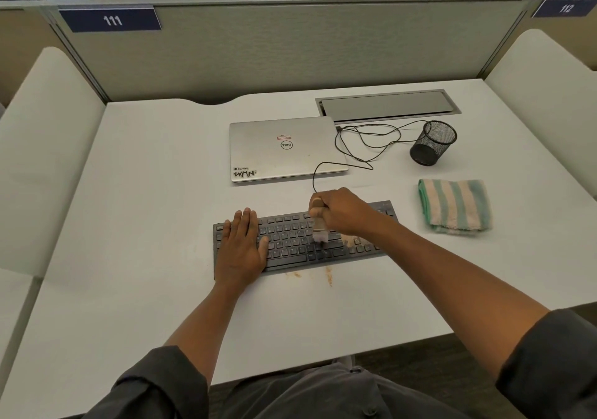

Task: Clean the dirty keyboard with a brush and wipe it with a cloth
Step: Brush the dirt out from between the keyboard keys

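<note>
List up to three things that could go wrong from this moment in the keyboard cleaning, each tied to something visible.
1. The brush in the right hand may sweep more brown dirt off the keyboard onto the desk, where crumbs already lie.
2. Bristles could push dirt between keys instead of out.
3. The left hand lies flat on the keys, so that section may go unbrushed.

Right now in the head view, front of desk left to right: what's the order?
left hand flat on the keyboard → brush gripped by the right hand → brown dust on the keys → striped cloth on the desk.
</note>
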The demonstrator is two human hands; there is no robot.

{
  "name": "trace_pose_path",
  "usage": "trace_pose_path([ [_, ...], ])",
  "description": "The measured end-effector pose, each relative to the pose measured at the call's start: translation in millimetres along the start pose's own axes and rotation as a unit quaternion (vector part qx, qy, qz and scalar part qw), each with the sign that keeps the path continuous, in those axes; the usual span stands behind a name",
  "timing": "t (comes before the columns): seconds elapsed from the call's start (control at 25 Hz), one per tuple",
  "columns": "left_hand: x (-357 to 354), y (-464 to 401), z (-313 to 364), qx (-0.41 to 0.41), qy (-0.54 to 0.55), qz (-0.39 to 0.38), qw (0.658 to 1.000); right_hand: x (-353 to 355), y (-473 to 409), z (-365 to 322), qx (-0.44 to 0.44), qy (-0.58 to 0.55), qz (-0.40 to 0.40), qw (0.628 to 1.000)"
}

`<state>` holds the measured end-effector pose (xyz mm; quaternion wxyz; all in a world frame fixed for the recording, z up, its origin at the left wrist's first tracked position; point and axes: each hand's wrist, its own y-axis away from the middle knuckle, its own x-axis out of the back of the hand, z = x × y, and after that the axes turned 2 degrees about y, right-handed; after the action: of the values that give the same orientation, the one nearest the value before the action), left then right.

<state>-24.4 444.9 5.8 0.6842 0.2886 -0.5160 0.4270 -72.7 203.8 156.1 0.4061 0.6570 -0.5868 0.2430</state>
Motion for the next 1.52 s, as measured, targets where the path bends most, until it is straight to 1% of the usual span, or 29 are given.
trace_pose_path([
  [0.08, 0.5, 0.0, 1.1, -0.001, -0.002, 0.002, 1.0, 0.8, -1.8, 1.9, -0.014, -0.02, 0.041, 0.999],
  [0.12, 0.8, -0.1, 0.8, 0.0, 0.0, 0.002, 1.0, -2.2, 0.0, 1.6, -0.02, -0.022, 0.047, 0.998],
  [0.24, 0.6, -0.8, 1.4, 0.001, 0.001, -0.001, 1.0, -15.2, 6.5, 0.3, -0.032, 0.028, 0.008, 0.999],
  [0.32, 0.6, 0.1, 0.3, 0.003, 0.003, 0.002, 1.0, -14.6, 4.4, -3.8, -0.041, 0.038, 0.003, 0.998],
  [0.44, 0.0, 0.0, 0.2, 0.003, -0.002, 0.0, 1.0, -9.3, 1.2, -8.4, -0.06, 0.019, 0.066, 0.996],
  [0.48, 0.4, 0.2, 0.6, 0.002, -0.002, 0.001, 1.0, -9.6, 0.7, -8.5, -0.064, 0.019, 0.074, 0.995],
  [0.52, 1.0, 0.6, 0.8, 0.004, 0.0, 0.0, 1.0, -10.5, 2.5, -9.0, -0.07, 0.024, 0.059, 0.996],
  [0.64, 0.8, 0.6, 1.0, 0.004, 0.001, 0.0, 1.0, -12.7, 9.1, -13.0, -0.083, 0.039, -0.056, 0.994],
  [0.68, 1.0, 0.7, 1.0, 0.004, 0.002, 0.0, 1.0, -11.7, 9.5, -15.5, -0.084, 0.037, -0.066, 0.994],
  [0.72, 1.2, 1.0, 0.9, 0.004, 0.002, -0.002, 1.0, -11.0, 7.5, -16.7, -0.083, 0.029, -0.047, 0.995],
  [0.8, 1.6, 0.8, 1.1, 0.005, 0.001, -0.007, 1.0, -9.9, 2.1, -17.5, -0.077, -0.001, 0.032, 0.997],
  [0.84, 2.0, 1.0, 0.6, 0.005, 0.002, -0.008, 1.0, -11.2, 1.0, -17.3, -0.075, -0.01, 0.056, 0.996],
  [0.88, 2.3, 1.1, 0.7, 0.005, 0.004, -0.009, 1.0, -12.0, 1.2, -17.4, -0.071, -0.006, 0.057, 0.996],
  [0.96, 3.1, 1.0, 2.1, 0.005, 0.003, -0.008, 1.0, -14.2, 4.6, -15.9, -0.07, 0.027, 0.014, 0.997],
  [1.04, 3.3, 1.0, 1.9, 0.006, 0.003, -0.006, 1.0, -15.0, 7.4, -15.9, -0.081, 0.037, -0.033, 0.996],
  [1.08, 3.4, 1.0, 1.7, 0.006, 0.003, -0.007, 1.0, -15.2, 6.8, -14.8, -0.085, 0.029, -0.036, 0.995],
  [1.2, 3.8, 0.7, 2.1, 0.005, 0.0, -0.011, 1.0, -15.4, 3.7, -14.6, -0.076, -0.028, 0.043, 0.996],
  [1.24, 4.2, 1.0, 2.3, 0.005, 0.0, -0.011, 1.0, -17.3, 4.2, -15.6, -0.072, -0.055, 0.056, 0.994],
  [1.32, 4.6, 1.0, 2.2, 0.006, 0.001, -0.014, 1.0, -22.8, 7.9, -20.1, -0.06, -0.082, 0.037, 0.994],
  [1.4, 4.6, 0.9, 3.2, 0.006, 0.004, -0.014, 1.0, -28.3, 10.4, -21.0, -0.046, -0.067, -0.001, 0.997],
  [1.44, 4.9, 0.9, 3.3, 0.005, 0.005, -0.011, 1.0, -29.2, 9.4, -20.5, -0.044, -0.051, -0.008, 0.998],
  [1.52, 5.0, 1.2, 2.3, 0.007, 0.005, -0.013, 1.0, -27.0, 5.1, -15.7, -0.052, -0.021, 0.009, 0.998],
])
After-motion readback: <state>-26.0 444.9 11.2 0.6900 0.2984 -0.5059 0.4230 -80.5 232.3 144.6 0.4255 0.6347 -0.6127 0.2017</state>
